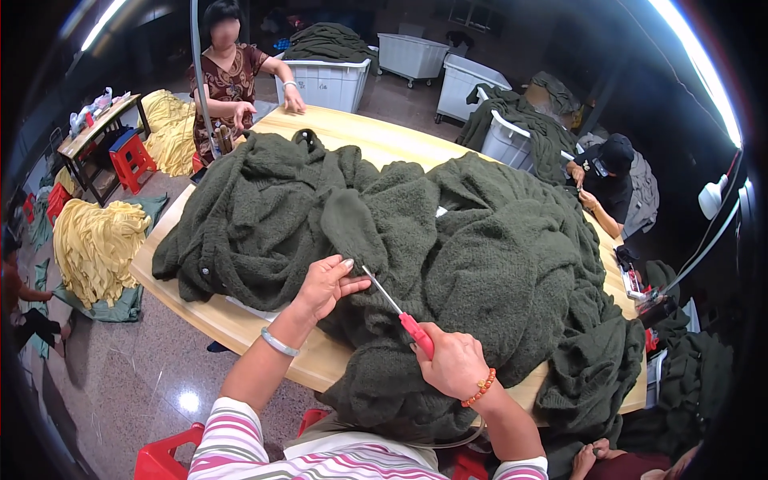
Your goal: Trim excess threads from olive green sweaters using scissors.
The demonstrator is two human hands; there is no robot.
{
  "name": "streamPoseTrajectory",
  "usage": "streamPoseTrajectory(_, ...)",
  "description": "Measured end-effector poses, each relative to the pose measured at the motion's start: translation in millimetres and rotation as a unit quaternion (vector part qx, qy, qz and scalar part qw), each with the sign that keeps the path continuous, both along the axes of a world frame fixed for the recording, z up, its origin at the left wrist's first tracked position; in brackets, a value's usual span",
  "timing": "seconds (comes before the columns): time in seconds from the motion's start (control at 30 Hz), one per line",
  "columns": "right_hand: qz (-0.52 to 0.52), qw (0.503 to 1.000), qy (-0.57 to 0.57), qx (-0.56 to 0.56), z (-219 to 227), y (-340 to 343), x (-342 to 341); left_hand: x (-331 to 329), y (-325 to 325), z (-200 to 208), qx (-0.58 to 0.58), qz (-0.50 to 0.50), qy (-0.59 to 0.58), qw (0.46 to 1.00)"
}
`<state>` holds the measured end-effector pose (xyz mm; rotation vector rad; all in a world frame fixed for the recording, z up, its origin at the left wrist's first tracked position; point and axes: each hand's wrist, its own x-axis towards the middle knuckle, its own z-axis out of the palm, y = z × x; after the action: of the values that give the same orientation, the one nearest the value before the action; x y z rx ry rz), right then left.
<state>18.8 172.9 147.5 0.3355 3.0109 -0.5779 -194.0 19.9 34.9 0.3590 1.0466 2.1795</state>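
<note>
Dark green knit garments (512, 264) lie heaped over the wooden table in front of me. My left hand (324, 286) is closed, with thumb and fingers pinching the edge of one dark green knit garment (352, 224) near the middle of the heap. In my right hand (454, 362) is a red-handled tool (418, 334) with a thin, straight metal shaft. Its tip points up and left, close to my left fingertips. Whether the tip touches the cloth I cannot tell.
Across the wooden table (336, 122) stands a person (228, 80); another (612, 176) works at the right. White bins (324, 84) with dark garments stand behind. Yellow garments (100, 248) lie on the floor at left. A red stool (168, 454) is beside me. Other hands (590, 456) show at lower right.
</note>
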Motion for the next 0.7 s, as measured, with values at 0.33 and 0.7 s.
streamPoseTrajectory(0.33,0.004,1.000,-0.011,-0.001,-1,2,-2,2,-1,1,-0.008,-0.005,-0.009,1.000)
streamPoseTrajectory(0.7,0.024,0.999,0.034,-0.020,-8,0,4,-60,-11,-26,0.129,-0.048,-0.246,0.959)
